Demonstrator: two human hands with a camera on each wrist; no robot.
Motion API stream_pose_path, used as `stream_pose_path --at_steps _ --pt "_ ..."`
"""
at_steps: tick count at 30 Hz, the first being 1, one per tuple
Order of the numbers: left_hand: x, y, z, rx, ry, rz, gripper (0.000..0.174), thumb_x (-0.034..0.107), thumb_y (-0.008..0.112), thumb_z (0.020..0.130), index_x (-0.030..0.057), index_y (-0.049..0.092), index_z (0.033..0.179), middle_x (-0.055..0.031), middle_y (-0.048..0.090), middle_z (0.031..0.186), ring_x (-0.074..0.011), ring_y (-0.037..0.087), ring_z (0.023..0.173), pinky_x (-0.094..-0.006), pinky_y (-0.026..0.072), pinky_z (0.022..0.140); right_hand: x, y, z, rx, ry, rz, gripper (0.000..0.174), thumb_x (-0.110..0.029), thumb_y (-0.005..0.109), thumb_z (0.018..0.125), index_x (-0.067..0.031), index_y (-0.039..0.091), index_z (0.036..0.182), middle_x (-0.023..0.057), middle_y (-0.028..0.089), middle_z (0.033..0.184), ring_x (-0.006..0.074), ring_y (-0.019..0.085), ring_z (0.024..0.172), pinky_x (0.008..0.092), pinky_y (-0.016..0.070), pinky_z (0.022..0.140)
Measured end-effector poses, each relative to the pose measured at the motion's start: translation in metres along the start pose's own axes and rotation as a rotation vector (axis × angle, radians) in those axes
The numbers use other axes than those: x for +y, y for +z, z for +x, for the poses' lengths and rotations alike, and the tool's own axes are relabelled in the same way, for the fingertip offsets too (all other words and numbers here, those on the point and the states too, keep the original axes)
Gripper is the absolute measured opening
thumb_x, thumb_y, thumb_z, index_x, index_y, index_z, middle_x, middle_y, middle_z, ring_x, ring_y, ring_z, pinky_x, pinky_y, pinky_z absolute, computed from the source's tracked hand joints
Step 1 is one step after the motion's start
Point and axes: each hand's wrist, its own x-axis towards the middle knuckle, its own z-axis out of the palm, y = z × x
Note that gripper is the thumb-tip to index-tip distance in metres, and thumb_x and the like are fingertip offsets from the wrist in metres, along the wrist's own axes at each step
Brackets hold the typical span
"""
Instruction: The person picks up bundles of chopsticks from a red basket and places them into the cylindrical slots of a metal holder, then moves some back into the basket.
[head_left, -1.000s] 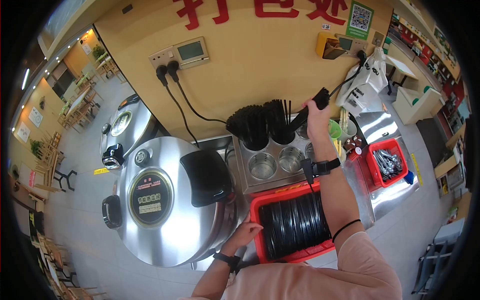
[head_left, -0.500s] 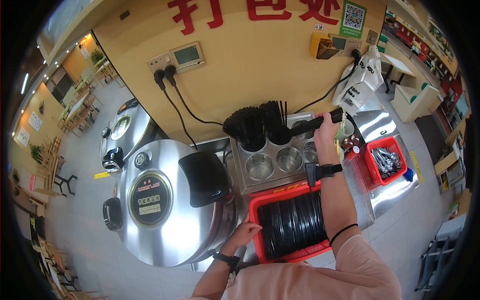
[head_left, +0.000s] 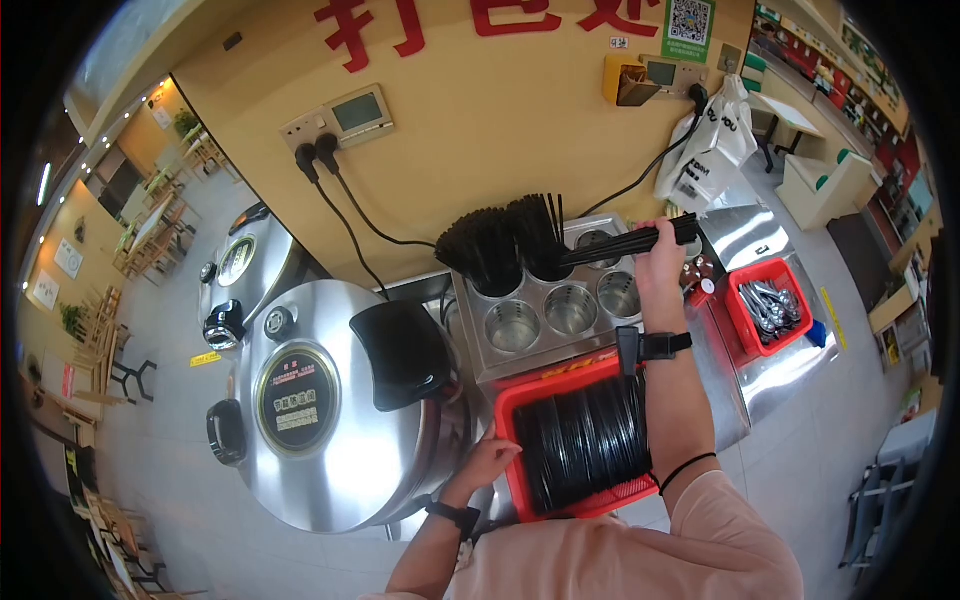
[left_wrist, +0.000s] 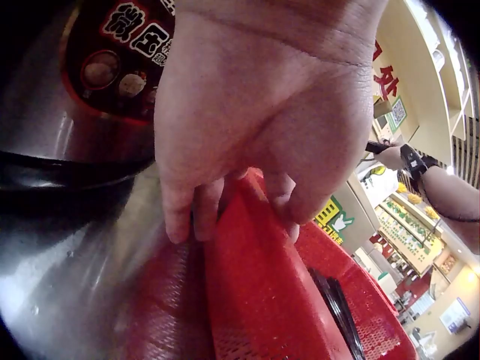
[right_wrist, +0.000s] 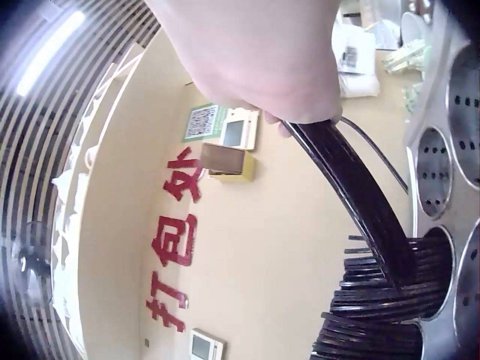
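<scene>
My right hand [head_left: 660,262] grips a bundle of black chopsticks [head_left: 625,243], tilted almost flat, its far end at the rear middle cup of the steel holder [head_left: 480,345]. In the right wrist view the bundle [right_wrist: 352,187] runs from the hand [right_wrist: 262,60] down to chopsticks standing in a cup. More black chopsticks [head_left: 480,250] fill the cup at the rear left. My left hand [head_left: 490,462] holds the left rim of the red basket [head_left: 505,420]; in the left wrist view the fingers of that hand [left_wrist: 262,112] straddle the red rim [left_wrist: 251,262]. Black wrapped sticks [head_left: 580,440] lie in the basket.
A large steel cooker [head_left: 350,470] stands left of the basket. To the right, a smaller red basket [head_left: 735,325] holds spoons. Behind are a wall with black cables [head_left: 345,215] and a white plastic bag [head_left: 710,150].
My right hand has lowered the chopstick bundle towards the right, tilting it from steep to nearly flat. The head view has shifted slightly. The left hand stays at the basket rim.
</scene>
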Motion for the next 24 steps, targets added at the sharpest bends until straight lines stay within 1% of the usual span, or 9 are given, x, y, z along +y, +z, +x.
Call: stream_pose_path --at_steps 7,10,11,13,14,17,19,22,24 --pt "0.005 0.001 -0.001 0.04 -0.062 -0.04 0.018 0.017 0.063 0.092 0.0077 0.075 0.103 -0.0282 0.016 0.16 -0.0305 0.067 0.11 -0.0355 0.05 0.096 -0.097 0.007 -0.062 -0.313 0.122 -0.217 0.007 -0.005 0.059 0.091 -0.0025 0.054 0.095 0.0078 0.055 0.083 0.0197 0.055 0.079 0.0376 0.0505 0.079" --pt "0.01 -0.003 -0.001 0.001 -0.101 -0.06 0.018 0.017 0.063 0.092 0.0078 0.075 0.103 -0.0294 0.017 0.16 -0.0313 0.066 0.113 -0.0351 0.049 0.097 -0.125 -0.013 -0.09 -0.443 0.227 -0.472 0.007 -0.002 0.06 0.085 -0.0022 0.056 0.091 0.0075 0.058 0.078 0.0198 0.06 0.075 0.0331 0.0499 0.074" --pt "0.007 -0.001 -0.001 -0.005 -0.1 -0.062 0.018 0.017 0.063 0.092 0.0078 0.075 0.103 -0.0294 0.017 0.16 -0.0313 0.066 0.113 -0.0351 0.049 0.097 -0.127 -0.024 -0.098 -0.474 0.22 -0.629 0.007 -0.004 0.06 0.084 -0.0014 0.057 0.089 0.0073 0.06 0.076 0.0195 0.062 0.074 0.0316 0.0495 0.071" --pt "-0.003 0.004 -0.001 0.096 0.055 0.049 0.016 0.013 0.063 0.093 0.0045 0.073 0.102 -0.0219 0.042 0.147 -0.022 0.066 0.099 -0.0318 0.0528 0.084 -0.128 -0.043 -0.12 -0.458 0.291 -0.934 0.007 -0.006 0.061 0.081 -0.0003 0.059 0.085 0.0066 0.062 0.077 0.0162 0.061 0.074 0.0298 0.0484 0.069" --pt "-0.003 0.004 -0.001 0.094 0.056 0.046 0.016 0.013 0.063 0.093 0.0045 0.073 0.102 -0.0219 0.042 0.147 -0.022 0.066 0.099 -0.0318 0.0528 0.084 -0.126 -0.055 -0.13 -0.426 0.327 -1.118 0.007 -0.006 0.062 0.08 -0.0002 0.06 0.083 0.0063 0.062 0.076 0.015 0.061 0.075 0.0291 0.0478 0.068" --pt "0.005 0.002 -0.001 0.094 0.032 0.078 0.017 0.013 0.063 0.093 0.0051 0.073 0.103 -0.0234 0.039 0.15 -0.0216 0.067 0.098 -0.0316 0.0528 0.084 -0.087 -0.14 -0.13 -0.553 0.493 -1.156 0.007 -0.007 0.064 0.078 -0.0008 0.062 0.082 0.0063 0.064 0.076 0.0142 0.062 0.072 0.0288 0.0468 0.066" --pt "0.018 -0.003 -0.002 0.029 -0.102 -0.016 0.018 0.015 0.063 0.092 0.0071 0.075 0.103 -0.0305 0.023 0.158 -0.0255 0.07 0.099 -0.0323 0.0526 0.088 -0.072 -0.175 -0.133 -0.597 0.541 -1.232 0.008 -0.007 0.065 0.079 -0.0008 0.062 0.082 0.0073 0.065 0.076 0.0148 0.062 0.071 0.029 0.0468 0.065" --pt "0.017 -0.001 -0.004 0.085 -0.046 -0.01 0.017 0.014 0.063 0.092 0.0047 0.073 0.102 -0.0264 0.035 0.153 -0.0218 0.068 0.097 -0.0316 0.053 0.084 -0.059 -0.202 -0.137 -0.533 0.71 -1.512 0.013 -0.008 0.067 0.079 0.0017 0.064 0.086 0.0095 0.066 0.078 0.0149 0.063 0.07 0.0297 0.0488 0.066" --pt "0.015 0.0 -0.004 0.09 -0.028 -0.017 0.017 0.014 0.063 0.092 0.0047 0.073 0.102 -0.0264 0.034 0.153 -0.0221 0.069 0.096 -0.0317 0.053 0.085 -0.055 -0.206 -0.138 -0.433 0.673 -1.698 0.024 -0.012 0.073 0.078 0.0051 0.067 0.094 0.0158 0.07 0.082 0.0236 0.069 0.077 0.0358 0.0531 0.072"
